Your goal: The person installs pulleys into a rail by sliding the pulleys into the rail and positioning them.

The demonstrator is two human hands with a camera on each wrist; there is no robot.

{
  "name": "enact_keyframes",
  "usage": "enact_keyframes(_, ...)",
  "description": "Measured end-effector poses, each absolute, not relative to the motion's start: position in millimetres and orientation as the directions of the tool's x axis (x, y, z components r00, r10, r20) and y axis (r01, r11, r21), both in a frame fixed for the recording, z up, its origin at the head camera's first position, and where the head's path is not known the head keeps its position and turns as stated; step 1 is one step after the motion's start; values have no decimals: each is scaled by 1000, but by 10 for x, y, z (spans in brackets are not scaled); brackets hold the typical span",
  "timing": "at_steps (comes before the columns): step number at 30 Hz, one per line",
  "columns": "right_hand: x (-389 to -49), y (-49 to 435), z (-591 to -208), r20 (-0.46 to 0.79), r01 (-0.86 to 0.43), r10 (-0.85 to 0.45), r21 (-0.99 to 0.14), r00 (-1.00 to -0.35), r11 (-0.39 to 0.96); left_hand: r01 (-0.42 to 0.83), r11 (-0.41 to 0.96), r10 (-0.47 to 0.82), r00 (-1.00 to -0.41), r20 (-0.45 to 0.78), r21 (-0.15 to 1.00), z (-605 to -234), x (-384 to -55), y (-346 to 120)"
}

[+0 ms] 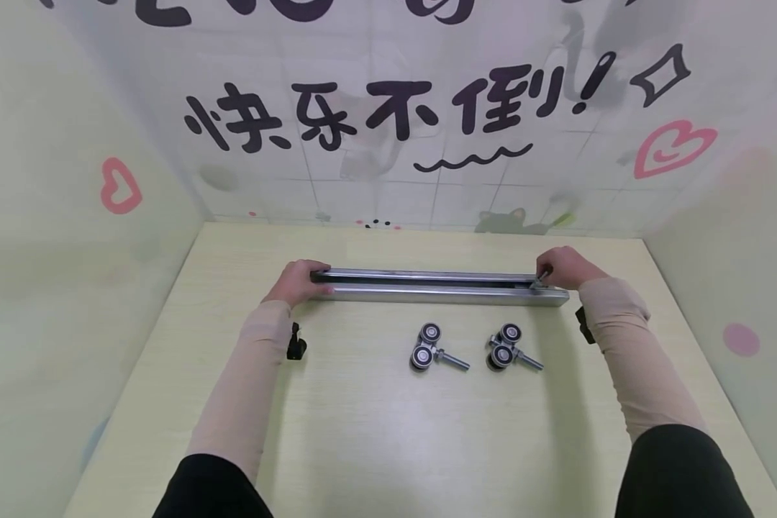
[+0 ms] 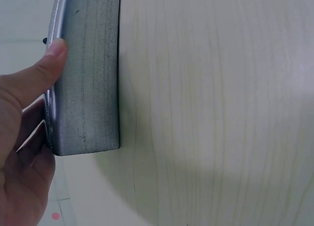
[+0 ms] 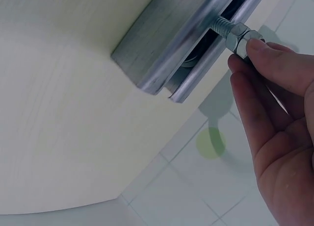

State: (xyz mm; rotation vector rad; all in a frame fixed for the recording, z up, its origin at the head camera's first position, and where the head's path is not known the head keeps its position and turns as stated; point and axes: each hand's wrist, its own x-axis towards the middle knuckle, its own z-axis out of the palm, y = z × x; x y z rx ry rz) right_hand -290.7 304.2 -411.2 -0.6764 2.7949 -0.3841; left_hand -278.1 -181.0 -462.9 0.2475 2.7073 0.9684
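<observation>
A metal channel track (image 1: 440, 295) lies crosswise on the table, its long slot facing up. My left hand (image 1: 296, 283) grips the track's left end, thumb on the near side and fingers round the far side. At the right end, my right hand (image 1: 568, 267) pinches the nutted top of a roller trolley's bolt (image 3: 223, 28) between thumb and fingers. The threaded shank stands in the slot, and part of a wheel (image 3: 190, 61) shows inside the track near its open end. The rest of this trolley is hidden by the track walls.
Two more roller trolleys lie in front of the track, a left one (image 1: 421, 357) and a right one (image 1: 502, 356), their bolts pointing right. The pale wooden table (image 1: 375, 432) is enclosed by a printed back wall (image 1: 375, 194) and side walls.
</observation>
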Motion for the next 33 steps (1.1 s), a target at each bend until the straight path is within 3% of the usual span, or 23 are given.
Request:
enact_keyframes(17, -2895, 3233, -4130, -180, -367, -425, -285, -887, 886, 49, 756, 239, -949, -206, 653, -4613, -2775, -1808)
enact_keyframes(33, -3017, 3189, -4001, -239, -356, -432, -302, -870, 884, 47, 754, 238, -949, -206, 655, -4580, -2849, -1790)
